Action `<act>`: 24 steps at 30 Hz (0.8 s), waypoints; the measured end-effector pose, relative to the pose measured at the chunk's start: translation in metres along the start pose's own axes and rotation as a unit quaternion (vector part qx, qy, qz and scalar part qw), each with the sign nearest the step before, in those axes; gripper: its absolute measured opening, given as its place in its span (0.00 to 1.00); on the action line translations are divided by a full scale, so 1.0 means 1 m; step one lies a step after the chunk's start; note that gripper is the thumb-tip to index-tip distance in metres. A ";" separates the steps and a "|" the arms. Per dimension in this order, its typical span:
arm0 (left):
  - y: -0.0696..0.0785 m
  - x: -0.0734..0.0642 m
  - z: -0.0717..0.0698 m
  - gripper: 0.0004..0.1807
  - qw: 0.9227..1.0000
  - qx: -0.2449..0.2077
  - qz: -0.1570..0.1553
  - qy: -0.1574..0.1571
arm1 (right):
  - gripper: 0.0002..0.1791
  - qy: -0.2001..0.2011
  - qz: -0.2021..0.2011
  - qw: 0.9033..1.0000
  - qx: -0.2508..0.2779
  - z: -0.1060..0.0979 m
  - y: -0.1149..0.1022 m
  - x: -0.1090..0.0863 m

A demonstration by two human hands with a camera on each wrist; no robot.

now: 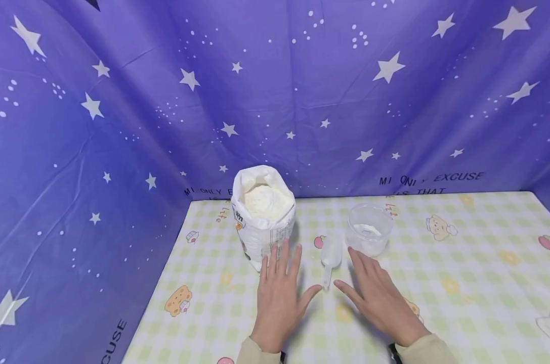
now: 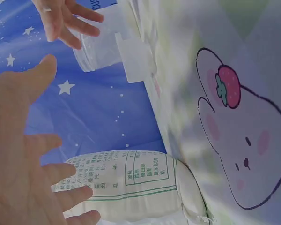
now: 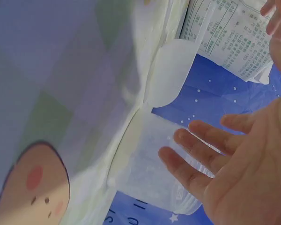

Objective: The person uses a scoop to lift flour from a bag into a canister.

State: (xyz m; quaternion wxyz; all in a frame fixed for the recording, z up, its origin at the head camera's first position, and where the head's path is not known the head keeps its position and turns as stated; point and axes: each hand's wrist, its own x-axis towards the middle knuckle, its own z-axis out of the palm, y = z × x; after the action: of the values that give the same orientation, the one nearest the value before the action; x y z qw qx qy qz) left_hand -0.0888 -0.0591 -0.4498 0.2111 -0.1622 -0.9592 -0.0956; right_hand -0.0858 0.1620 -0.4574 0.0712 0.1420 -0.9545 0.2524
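An opened white bag of pale powder (image 1: 266, 202) stands upright at the back of the table, its printed side showing in both wrist views. My left hand (image 1: 279, 298) hovers before the bag, fingers spread and straight, holding nothing. To the right of the bag lies a translucent scoop (image 1: 331, 251), its handle towards me, between the two hands. Behind my right hand (image 1: 379, 296) stands a clear round plastic tub (image 1: 369, 230) with a little white at its bottom. The right fingers are extended, their tips close to the tub's near side in the head view, and that hand holds nothing.
A checked cloth (image 1: 484, 313) with cartoon prints covers the table. Purple star-printed curtains (image 1: 275, 91) hang behind it and along the left side. The table's back edge runs just behind the bag and tub.
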 end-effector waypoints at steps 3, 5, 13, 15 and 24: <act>0.000 0.000 -0.004 0.48 1.000 -0.007 -0.012 0.001 | 0.42 -0.001 0.007 1.000 0.000 0.002 -0.001 0.004; 0.000 0.000 -0.007 0.46 1.000 -0.012 -0.021 0.007 | 0.39 0.001 0.008 1.000 -0.008 0.004 -0.002 0.007; -0.002 0.001 -0.013 0.39 0.996 -0.034 -0.046 0.065 | 0.27 -0.002 0.011 0.999 -0.036 0.012 0.001 0.018; -0.004 0.001 -0.013 0.38 0.995 -0.039 -0.053 0.074 | 0.23 -0.011 0.015 0.999 -0.034 0.014 0.001 0.021; -0.017 0.006 -0.012 0.36 0.987 -0.063 -0.110 0.103 | 0.22 -0.036 0.019 0.998 -0.042 0.016 -0.005 0.032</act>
State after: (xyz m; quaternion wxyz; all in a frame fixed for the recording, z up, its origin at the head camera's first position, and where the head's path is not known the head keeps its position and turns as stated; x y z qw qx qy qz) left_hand -0.0952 -0.0761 -0.4383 0.2865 -0.0577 -0.9364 -0.1944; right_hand -0.1160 0.1421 -0.4621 0.0375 0.1296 -0.9688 0.2078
